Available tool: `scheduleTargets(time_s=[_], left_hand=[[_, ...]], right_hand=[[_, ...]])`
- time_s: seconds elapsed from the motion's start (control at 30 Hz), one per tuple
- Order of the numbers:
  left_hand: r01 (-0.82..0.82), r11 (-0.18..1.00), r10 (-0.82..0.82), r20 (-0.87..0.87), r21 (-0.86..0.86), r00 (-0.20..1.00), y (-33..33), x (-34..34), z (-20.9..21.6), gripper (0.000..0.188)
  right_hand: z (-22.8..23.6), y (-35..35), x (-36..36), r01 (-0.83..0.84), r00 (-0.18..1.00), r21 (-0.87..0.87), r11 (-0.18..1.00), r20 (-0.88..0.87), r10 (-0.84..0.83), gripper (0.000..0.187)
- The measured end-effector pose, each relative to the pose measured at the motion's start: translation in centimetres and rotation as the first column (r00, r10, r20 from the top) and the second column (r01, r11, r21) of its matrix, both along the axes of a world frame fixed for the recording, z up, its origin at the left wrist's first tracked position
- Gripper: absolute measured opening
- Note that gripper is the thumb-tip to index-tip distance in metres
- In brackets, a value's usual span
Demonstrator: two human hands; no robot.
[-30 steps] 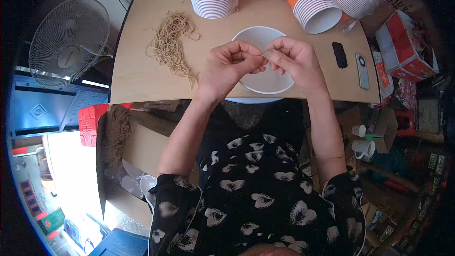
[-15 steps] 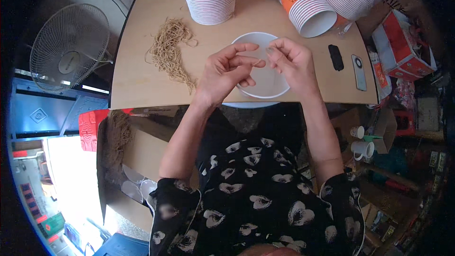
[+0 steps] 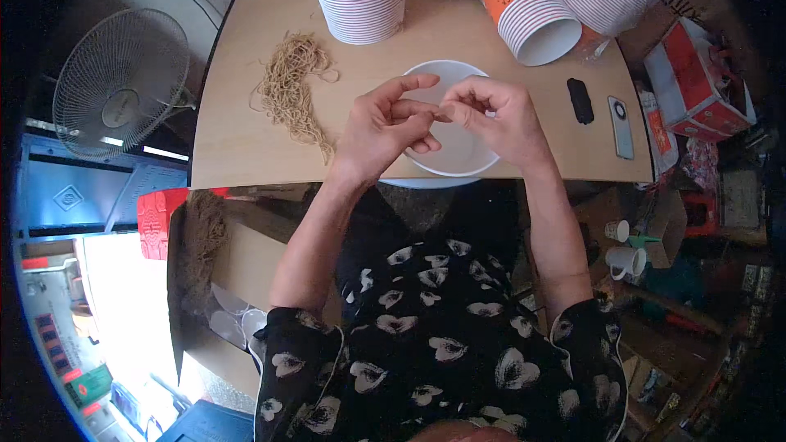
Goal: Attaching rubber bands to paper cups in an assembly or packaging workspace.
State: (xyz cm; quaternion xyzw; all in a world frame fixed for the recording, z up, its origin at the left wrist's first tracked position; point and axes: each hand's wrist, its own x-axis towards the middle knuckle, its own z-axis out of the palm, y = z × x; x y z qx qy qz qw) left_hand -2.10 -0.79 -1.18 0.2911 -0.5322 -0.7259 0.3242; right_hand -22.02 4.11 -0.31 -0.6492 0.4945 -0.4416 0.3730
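Both of my hands meet over a white round bucket (image 3: 471,165) at the near edge of the table. My left hand (image 3: 385,127) pinches with thumb against fingers, its index finger raised a little. Against those fingertips, my right hand (image 3: 503,119) presses its own thumb and forefinger together. Whatever small thing lies between the fingertips is too small and covered to make out. Left of the hands, a loose tangle of tan cords (image 3: 291,86) is spread on the table.
A tall stack of white and orange paper buckets (image 3: 360,0) stands at the back, with more stacked buckets (image 3: 540,29) lying on their sides. A black case (image 3: 580,101) and a phone (image 3: 621,127) lie at the right. A fan (image 3: 121,86) stands left of the table (image 3: 237,143).
My right hand has moved left and slightly down, so its fingertips now touch those of my left hand. A small tan end that showed at the left fingertips is now covered.
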Motion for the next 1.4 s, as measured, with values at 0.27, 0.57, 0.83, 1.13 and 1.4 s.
scheduleTargets(time_s=[0.27, 0.57, 0.83, 1.13, 1.4], left_hand=[[0.030, 0.999, -0.030, -0.016, -0.023, 0.999, -0.1, -0.2, -0.1, 0.043], [0.016, 0.943, 0.078, 0.267, -0.333, 0.960, -0.3, 0.0, 0.6, 0.013], [0.171, 0.497, 0.198, 0.304, -0.850, 0.932, -1.5, 3.6, 0.1, 0.006], [0.431, 0.244, 0.189, 0.478, -0.869, 0.858, -0.4, 3.7, 1.0, 0.045], [0.245, 0.451, -0.182, 0.180, -0.858, 0.967, -3.3, 2.4, 1.8, 0.030]], right_hand=[[-1.1, 0.0, 0.0, 0.085, 0.987, 0.002, 0.996, 0.137, -0.084, 0.013], [1.6, 0.9, -0.6, 0.043, 0.992, 0.056, 0.998, -0.124, -0.036, 0.015], [-0.6, 1.3, -5.4, 0.197, 0.920, -0.008, 0.980, 0.348, -0.182, 0.010], [-4.0, 2.1, -7.4, 0.138, 0.671, 0.090, 0.986, 0.724, -0.160, 0.016], [2.2, -1.2, -8.5, 0.097, 0.781, -0.075, 0.992, 0.624, -0.029, 0.018]])
